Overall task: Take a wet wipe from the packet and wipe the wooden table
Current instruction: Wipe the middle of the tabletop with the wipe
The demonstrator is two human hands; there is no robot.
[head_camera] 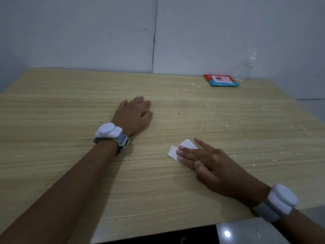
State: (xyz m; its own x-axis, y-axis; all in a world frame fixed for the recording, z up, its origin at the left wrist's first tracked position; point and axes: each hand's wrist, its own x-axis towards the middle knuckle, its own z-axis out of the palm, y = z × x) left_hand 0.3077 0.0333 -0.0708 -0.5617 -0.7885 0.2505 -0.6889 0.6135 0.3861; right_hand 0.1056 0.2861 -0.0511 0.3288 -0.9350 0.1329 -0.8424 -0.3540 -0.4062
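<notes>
Handling: the wet wipe (182,148) looked light, limp and damp; best pressed flat under fingers, likely to bunch if dragged by one corner.
Appearance: small, white, folded.
Location: on the wooden table (70,110), near right.
Right hand (211,162): straight fingers pressing the wipe.
Left hand (135,115): resting on the table, fingers relaxed, holding nothing.
Packet (221,80): far right, apparently closed.

Folded white wet wipe (182,148): near half hidden under right hand's fingers (186,153). Print on red-and-teal wipe packet (221,80) too small to read. Pale wooden bench (70,106) cut off left and right.
</notes>
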